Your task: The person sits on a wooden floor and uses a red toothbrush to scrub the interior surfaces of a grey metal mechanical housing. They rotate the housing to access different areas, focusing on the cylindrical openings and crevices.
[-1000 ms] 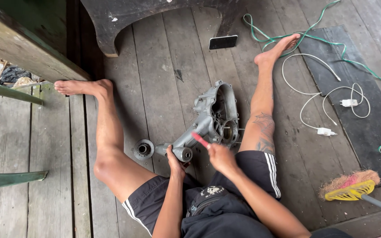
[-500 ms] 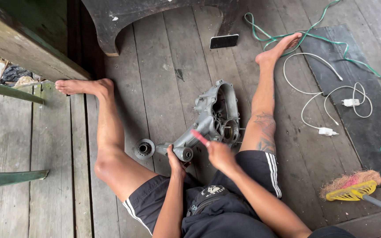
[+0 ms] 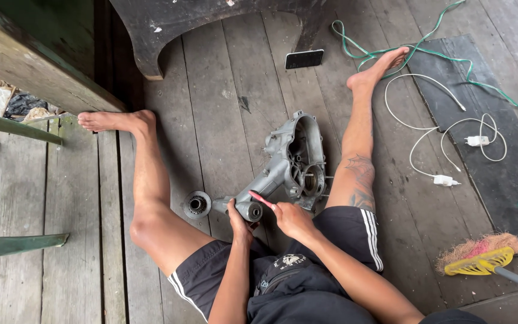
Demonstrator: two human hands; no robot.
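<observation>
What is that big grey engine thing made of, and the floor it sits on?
The engine casing looks like cast metal, probably aluminium: dull grey, matte, with thick moulded walls and ribs. The floor is wood: long weathered grey-brown planks with gaps and grain lines. The pink-handled tool in the right hand looks plastic, though it is too small to be sure.

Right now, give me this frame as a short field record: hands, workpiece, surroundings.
left hand: left hand wraps the round mount at the near end of the metal engine casing
right hand: right hand holds a pink-handled tool, its tip against that mount
workpiece: casing lies on the wooden plank floor between the outstretched legs, open side up
loose part: round metal piece beside the casing's near end
behind: phone, face up
person's right: white cable with plugs, green cord, dark mat, broom head
</observation>
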